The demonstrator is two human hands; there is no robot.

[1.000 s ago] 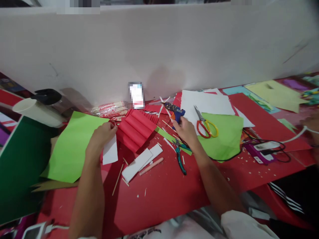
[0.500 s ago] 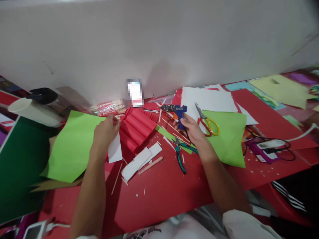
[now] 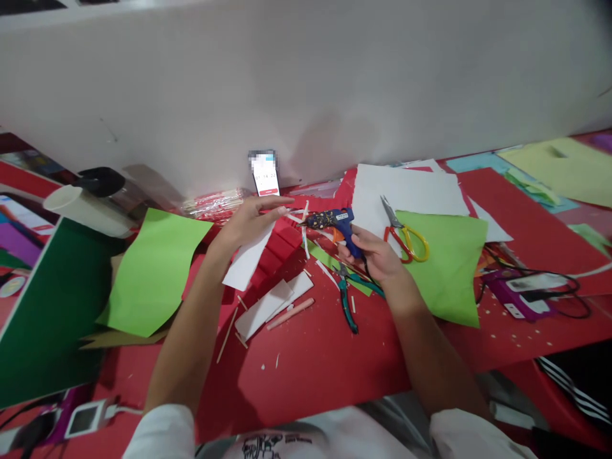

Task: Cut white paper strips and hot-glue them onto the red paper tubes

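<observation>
Left hand [image 3: 251,220] has shifted right over pleated red paper [image 3: 282,245], grip on white strip [image 3: 246,264] unclear; right hand [image 3: 377,256] clasps glue gun [image 3: 335,220], label illegible; tabletop [image 3: 306,370] edge nearer the body.

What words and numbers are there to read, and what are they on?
"01 14 2": big numbers on the screen of the phone by the wall; the last digit is unclear.
Red button on that screen: tiny writing, too small to read.
Blue glue gun: pale label on its side, too blurred to read.
White shirt: dark printing beside a drawing, too blurred to read.
I can't read any other words.
</observation>
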